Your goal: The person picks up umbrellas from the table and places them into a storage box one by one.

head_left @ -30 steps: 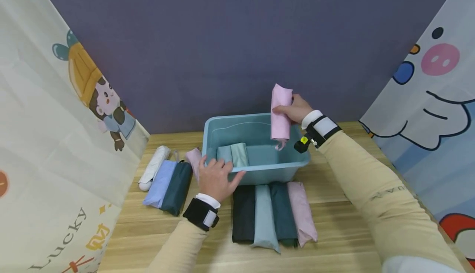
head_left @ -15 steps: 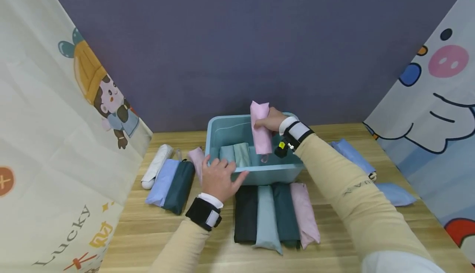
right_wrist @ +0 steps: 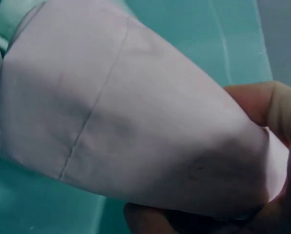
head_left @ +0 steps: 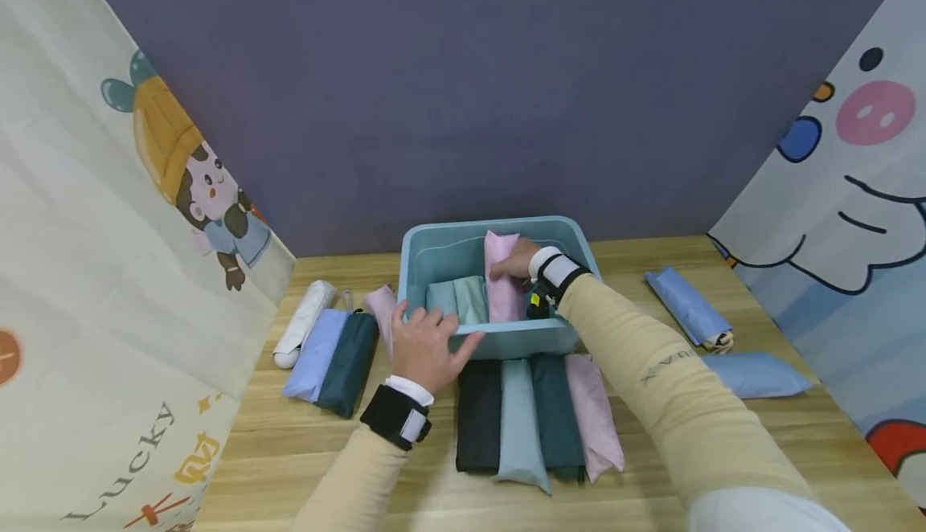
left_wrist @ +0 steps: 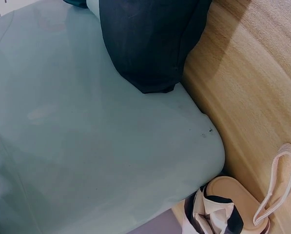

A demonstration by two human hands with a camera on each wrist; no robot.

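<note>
A light-blue plastic bin [head_left: 499, 345] stands on the wooden table against the dark partition. My left hand [head_left: 422, 355] holds its front left rim, fingers bent over the edge and thumb along the outer wall. Inside the bin my right hand [head_left: 517, 261] grips a pink folded umbrella [head_left: 502, 291] in its sleeve; the right wrist view shows the thumb and fingers around one end of this pink umbrella [right_wrist: 121, 112]. Left of it in the bin lie a blue folded umbrella [head_left: 441, 297] and a pale green folded umbrella [head_left: 471, 299]. The left fingertips are hidden.
In front of the bin, sleeved umbrellas lie in a row: black [head_left: 478, 415], light blue [head_left: 521, 427], dark green [head_left: 557, 415] and pink [head_left: 595, 419]. Several more, including a white umbrella [head_left: 304, 323], lie at left. Two blue umbrellas [head_left: 687, 305] lie at right.
My right hand has moved left and down, carrying the pink umbrella from above the bin's right side into it beside the green one. The left hand has stayed on the rim.
</note>
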